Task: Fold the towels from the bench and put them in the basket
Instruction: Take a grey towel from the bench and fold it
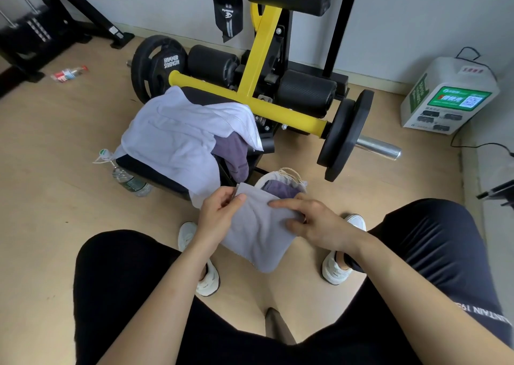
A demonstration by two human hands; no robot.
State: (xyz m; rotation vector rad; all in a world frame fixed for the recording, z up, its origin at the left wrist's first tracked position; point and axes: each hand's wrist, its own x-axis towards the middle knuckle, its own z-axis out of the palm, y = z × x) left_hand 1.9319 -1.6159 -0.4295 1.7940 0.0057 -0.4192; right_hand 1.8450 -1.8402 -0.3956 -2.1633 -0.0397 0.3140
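I hold a folded pale lilac towel (258, 234) in the air above the floor between my knees. My left hand (219, 211) pinches its upper left corner. My right hand (311, 223) grips its right edge, with the index finger laid along the top. Just behind the towel stands a small white basket (289, 174) with a purple towel (281, 189) inside. On the black bench (155, 175) lie a large white towel (178, 136) and a purple towel (233, 153) partly under it.
A yellow-framed weight machine (258, 58) with black plates (345, 136) stands behind the bench. A water bottle (128, 178) stands left of the bench, another bottle (69, 74) lies far left. A white charging box (447, 97) sits by the right wall. My shoes (338, 267) flank the towel.
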